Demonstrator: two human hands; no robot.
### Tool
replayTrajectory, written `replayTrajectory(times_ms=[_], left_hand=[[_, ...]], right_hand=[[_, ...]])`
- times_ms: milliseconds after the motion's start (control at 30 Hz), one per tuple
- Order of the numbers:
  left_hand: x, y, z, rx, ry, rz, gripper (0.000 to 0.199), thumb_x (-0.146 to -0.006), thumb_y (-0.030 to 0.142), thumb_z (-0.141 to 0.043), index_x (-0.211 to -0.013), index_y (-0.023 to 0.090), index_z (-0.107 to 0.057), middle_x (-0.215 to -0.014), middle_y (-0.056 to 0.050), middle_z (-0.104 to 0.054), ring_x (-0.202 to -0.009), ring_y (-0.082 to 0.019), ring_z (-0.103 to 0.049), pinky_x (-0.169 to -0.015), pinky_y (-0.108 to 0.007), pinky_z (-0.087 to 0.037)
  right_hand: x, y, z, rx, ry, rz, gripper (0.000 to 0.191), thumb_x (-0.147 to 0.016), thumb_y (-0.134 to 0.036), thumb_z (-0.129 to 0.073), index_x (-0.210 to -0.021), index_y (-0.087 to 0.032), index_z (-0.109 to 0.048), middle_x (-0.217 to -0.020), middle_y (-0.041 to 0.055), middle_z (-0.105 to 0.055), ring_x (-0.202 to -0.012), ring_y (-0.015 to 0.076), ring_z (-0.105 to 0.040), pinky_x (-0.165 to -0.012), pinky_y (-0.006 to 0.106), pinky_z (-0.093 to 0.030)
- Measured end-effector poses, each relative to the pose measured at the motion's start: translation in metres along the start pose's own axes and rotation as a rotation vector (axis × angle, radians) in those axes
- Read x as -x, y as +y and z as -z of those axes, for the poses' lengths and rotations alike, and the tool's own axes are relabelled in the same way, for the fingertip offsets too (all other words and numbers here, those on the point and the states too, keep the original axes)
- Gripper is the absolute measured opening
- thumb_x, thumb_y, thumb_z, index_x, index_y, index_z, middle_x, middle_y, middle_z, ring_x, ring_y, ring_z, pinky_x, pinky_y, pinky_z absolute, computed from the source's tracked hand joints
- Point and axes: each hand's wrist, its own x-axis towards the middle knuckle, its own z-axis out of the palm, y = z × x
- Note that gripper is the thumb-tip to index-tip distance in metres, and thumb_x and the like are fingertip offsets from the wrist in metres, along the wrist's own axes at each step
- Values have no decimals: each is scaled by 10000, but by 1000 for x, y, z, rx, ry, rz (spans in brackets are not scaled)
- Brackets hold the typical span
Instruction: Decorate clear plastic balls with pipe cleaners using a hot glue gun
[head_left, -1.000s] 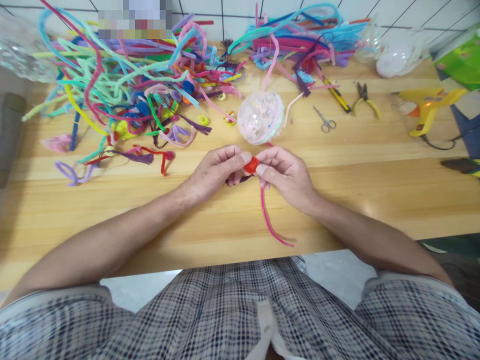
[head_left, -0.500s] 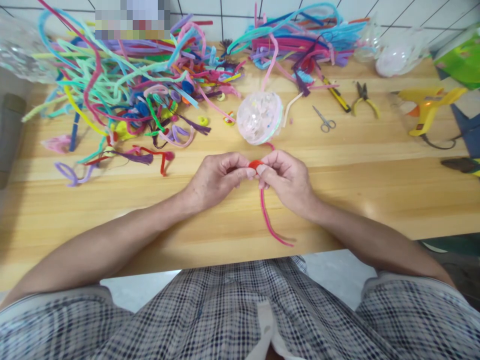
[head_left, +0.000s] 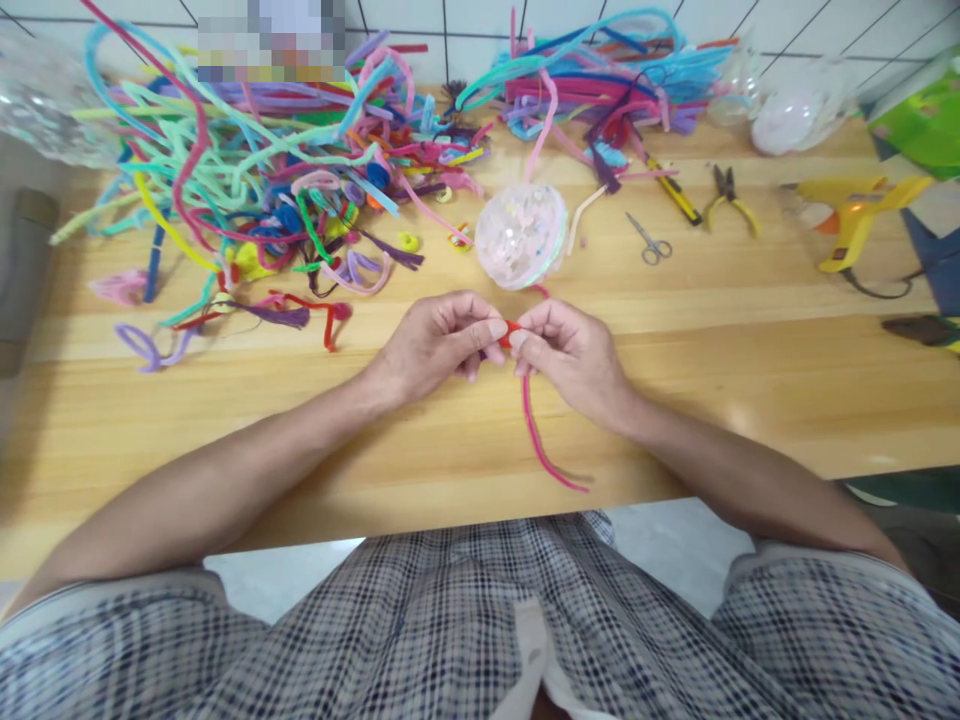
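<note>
Small red piece (head_left: 509,334) sits btwn both hands, above the table (head_left: 300,470), near its front edge. Left hand (head_left: 442,345) and right hand (head_left: 574,360) are close together, thumb & fingertips of each pinching an end of it; prob. held this way so both thumbs can shape or steady something so tiny. Fingers hide most of it, so exact form unclear. Magenta stem (head_left: 538,445) shows above and below the right hand; can't tell if it's gripped or just passes under.

Just beyond: clear dome (head_left: 520,235) w/ pale, sparkly bits; inside or on its wall, can't tell. Fuzzy-stem heap (head_left: 202,150) lies back left, 2nd bundle (head_left: 592,85) back centre, prob. for easy reach. Scissors (head_left: 655,252), cutter (head_left: 679,195), pliers (head_left: 733,205) & glue gun (head_left: 859,210) sit to the right, apart from the stems, prob. to avoid tangles. Back right, clear container (head_left: 829,95) seems to have a white, rounded thing (head_left: 784,130) in it.
</note>
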Motion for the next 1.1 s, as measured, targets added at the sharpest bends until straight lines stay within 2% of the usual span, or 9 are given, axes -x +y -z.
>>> replayTrajectory(times_ms=[167, 367, 500, 633, 767, 900, 1033, 1100], left_hand=[[6, 5, -7, -59, 29, -69, 476, -957, 623, -909, -902, 169, -774, -855, -69, -852, -563, -101, -664, -520, -206, -519], [10, 3, -9, -204, 48, -185, 380, -1050, 510, -823, -888, 169, -786, -844, -55, -828, -594, -99, -658, -582, -214, -544], [8, -2, -8, -202, 64, -165, 375, -1057, 511, -814, -898, 177, -758, -757, -13, -758, -553, -85, -562, -532, -208, -460], [3, -8, -6, -86, 50, -179, 453, -994, 620, -867, -1028, 183, -753, -788, 5, -737, -592, -88, -538, -556, -212, -444], [2, -9, -4, -95, 27, -111, 405, -983, 555, -880, -973, 176, -737, -780, 4, -704, -572, -82, -497, -533, -222, -414], [4, -5, -4, -127, 4, -75, 306, -991, 443, -840, -910, 178, -709, -745, 18, -657, -571, -82, -482, -533, -223, -400], [5, -5, -5, -126, 28, -86, 254, -974, 387, -838, -910, 183, -703, -745, 30, -641, -585, -80, -472, -538, -219, -383], [4, -5, -6, -91, 28, -77, 291, -977, 422, -855, -912, 185, -699, -742, 36, -631, -572, -75, -469, -525, -218, -374]], right_hand=[[2, -1, -1, 28, 21, 44, 302, -968, -459, -878, -911, -220, -703, -791, -10, -802, -661, 129, -710, -634, 273, -570], [8, 0, -2, 210, 60, 106, 180, -1013, -340, -769, -895, -227, -692, -795, 0, -810, -657, 130, -695, -631, 283, -533], [5, 0, -2, 148, 78, 95, 209, -987, -367, -795, -881, -231, -676, -732, -20, -775, -616, 122, -682, -596, 269, -520], [-2, -4, 1, -27, 75, -29, 334, -964, -505, -849, -916, -237, -655, -772, -9, -805, -606, 125, -708, -581, 263, -554], [-4, -7, 3, -81, 19, -43, 410, -937, -588, -883, -954, -239, -669, -772, -19, -781, -604, 126, -689, -566, 266, -539], [-2, -11, 2, 7, 56, 50, 344, -968, -545, -856, -936, -236, -707, -715, -45, -689, -602, 110, -589, -582, 270, -494], [-3, -13, 2, 46, 38, 0, 323, -943, -463, -851, -829, -238, -650, -665, -61, -625, -560, 95, -496, -553, 270, -433], [-3, -14, 3, 20, 15, -32, 322, -936, -451, -844, -819, -238, -632, -655, -63, -621, -548, 93, -493, -549, 271, -428]])
